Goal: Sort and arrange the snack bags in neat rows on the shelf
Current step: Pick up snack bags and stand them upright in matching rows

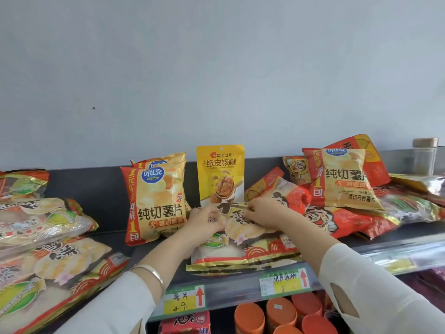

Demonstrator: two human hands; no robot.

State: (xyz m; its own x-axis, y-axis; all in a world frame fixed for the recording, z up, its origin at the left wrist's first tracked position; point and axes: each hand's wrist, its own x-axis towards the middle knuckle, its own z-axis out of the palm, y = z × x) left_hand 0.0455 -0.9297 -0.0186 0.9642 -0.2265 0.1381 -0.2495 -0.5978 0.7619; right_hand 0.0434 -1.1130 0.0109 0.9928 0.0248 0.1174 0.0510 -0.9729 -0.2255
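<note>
A large rice-cracker bag point(243, 249) lies flat on the dark top shelf point(96, 196), its near end at the shelf's front edge. My left hand point(204, 219) and my right hand point(263, 212) both grip its far end. Just behind it a yellow walnut pouch point(220, 172) stands upright. Left of my hands stand two orange-and-gold potato chip bags point(155, 201), one behind the other. On the right lies a loose heap of red cartoon bags point(337, 220) with another chip bag point(342, 179) leaning on top.
More rice-cracker bags point(41, 242) are stacked flat at the left end of the shelf. A jar with a tan lid point(425, 156) stands at the far right. Price tags point(184, 300) line the shelf's front rail. Orange-lidded tubs point(279, 312) sit on the shelf below.
</note>
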